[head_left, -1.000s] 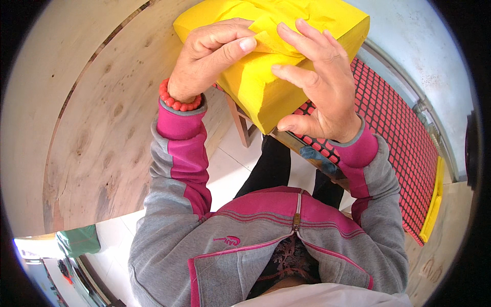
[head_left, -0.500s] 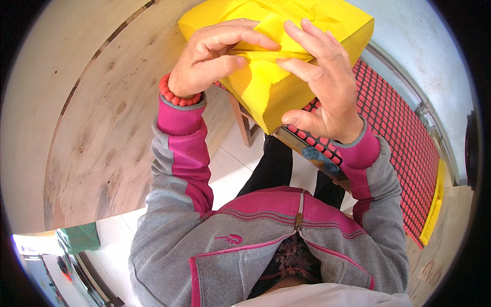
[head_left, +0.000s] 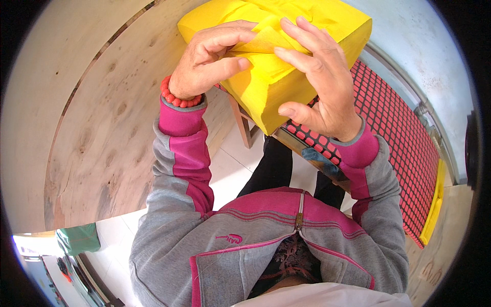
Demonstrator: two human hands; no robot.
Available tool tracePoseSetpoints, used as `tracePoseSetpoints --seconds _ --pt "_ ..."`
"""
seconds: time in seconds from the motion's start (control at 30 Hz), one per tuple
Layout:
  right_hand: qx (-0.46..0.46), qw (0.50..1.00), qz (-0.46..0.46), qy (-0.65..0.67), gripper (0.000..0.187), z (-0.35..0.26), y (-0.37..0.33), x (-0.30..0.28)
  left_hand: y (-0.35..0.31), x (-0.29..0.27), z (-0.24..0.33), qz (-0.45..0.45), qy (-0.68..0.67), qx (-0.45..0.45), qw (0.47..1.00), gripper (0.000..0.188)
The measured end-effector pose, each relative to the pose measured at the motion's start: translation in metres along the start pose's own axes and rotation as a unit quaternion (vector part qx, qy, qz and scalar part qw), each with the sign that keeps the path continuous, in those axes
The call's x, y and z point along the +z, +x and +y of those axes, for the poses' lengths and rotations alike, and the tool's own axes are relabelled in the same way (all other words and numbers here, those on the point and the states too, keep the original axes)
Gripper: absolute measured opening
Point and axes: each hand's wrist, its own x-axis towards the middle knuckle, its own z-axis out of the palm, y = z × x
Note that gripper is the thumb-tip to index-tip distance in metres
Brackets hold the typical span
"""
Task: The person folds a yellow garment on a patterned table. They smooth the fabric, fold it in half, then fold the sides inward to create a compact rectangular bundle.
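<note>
A boxy yellow package (head_left: 279,97), wrapped in thin fabric-like sheet, sits at the top of the view with one corner toward me. Folds and a loose flap (head_left: 267,42) lie across its top. My left hand (head_left: 207,59) rests at the flap's left side, fingers bent and thumb held apart from them; its index fingertip is partly behind the flap. On the right side, my right hand (head_left: 325,84) is open, its fingers spread over the flap and its thumb off the package's side. What is inside the wrapping is hidden.
Under the package is a red and black checkered cover (head_left: 388,117) on a wooden bench-like surface. A pale wooden panel (head_left: 112,128) fills the left. A yellow strip (head_left: 433,210) lies along the right edge, and a green bag-like thing (head_left: 79,238) is at lower left.
The flap has lifted and shifted slightly between my hands. My left index finger has drawn back a little, and my right hand has moved slightly left and up.
</note>
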Motion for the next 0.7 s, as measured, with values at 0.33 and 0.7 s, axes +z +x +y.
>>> tracePoseSetpoints --seconds 0.33,0.7 --pt "0.000 1.000 -0.001 0.009 0.068 0.001 0.000 0.000 0.001 0.000 0.000 -0.001 0.044 0.017 0.999 0.041" --pt "-0.025 0.999 0.022 0.017 0.067 0.001 0.001 -0.005 0.013 0.027 0.018 0.066 0.038 0.003 0.997 0.011"
